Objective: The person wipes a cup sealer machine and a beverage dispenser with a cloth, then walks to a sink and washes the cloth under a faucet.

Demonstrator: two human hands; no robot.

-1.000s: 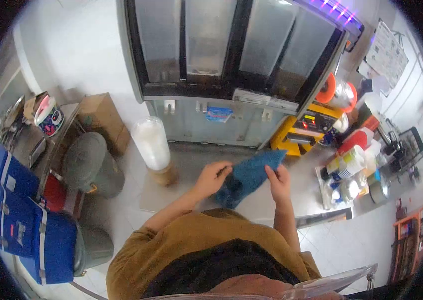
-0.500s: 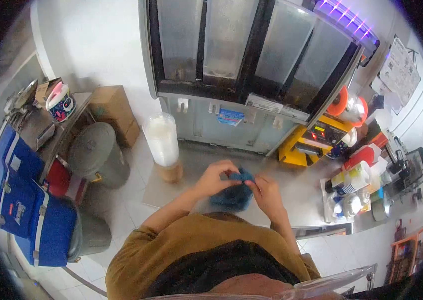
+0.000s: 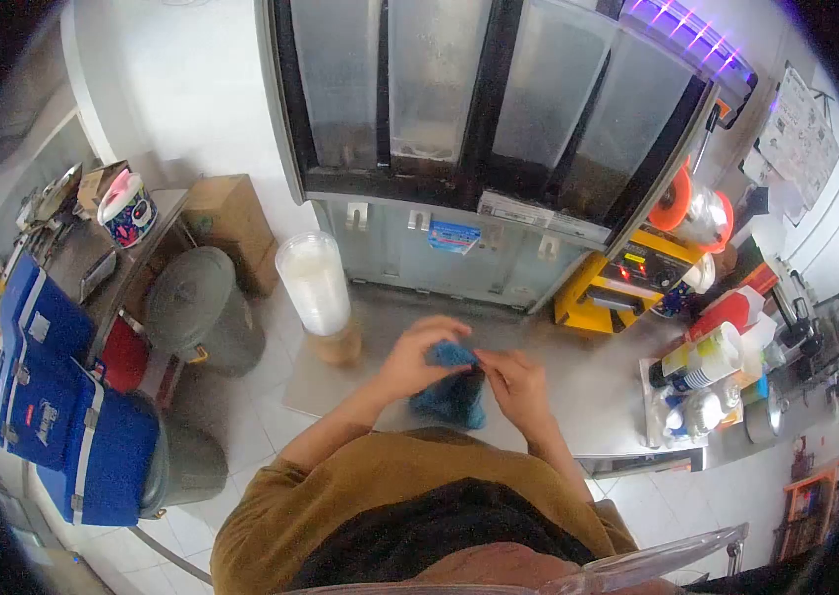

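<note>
A dark blue bag (image 3: 447, 402), seemingly thin plastic, stands on the steel counter close to my body, its lower part bulging. My left hand (image 3: 417, 359) is closed around the bag's bunched top, thumb in front and fingers curled over the back. From the other side my right hand (image 3: 518, 385) pinches the edge of the bunched top between thumb and fingertips. What the bag contains cannot be made out. To the left of my left hand stands a tall stack of clear plastic cups (image 3: 315, 283) with a brownish base.
Behind the counter (image 3: 558, 382) rises a machine with clear-fronted tanks (image 3: 439, 84). A yellow machine (image 3: 610, 288) stands at the back right, near printed cups (image 3: 707, 357). On the left are a lidded grey bin (image 3: 199, 302), a cardboard box (image 3: 226, 220) and blue coolers (image 3: 107, 461).
My left hand now wraps the bag's top, and more blue shows beside its fingers. The right hand has shifted slightly left and down. The camera view has shifted slightly.
</note>
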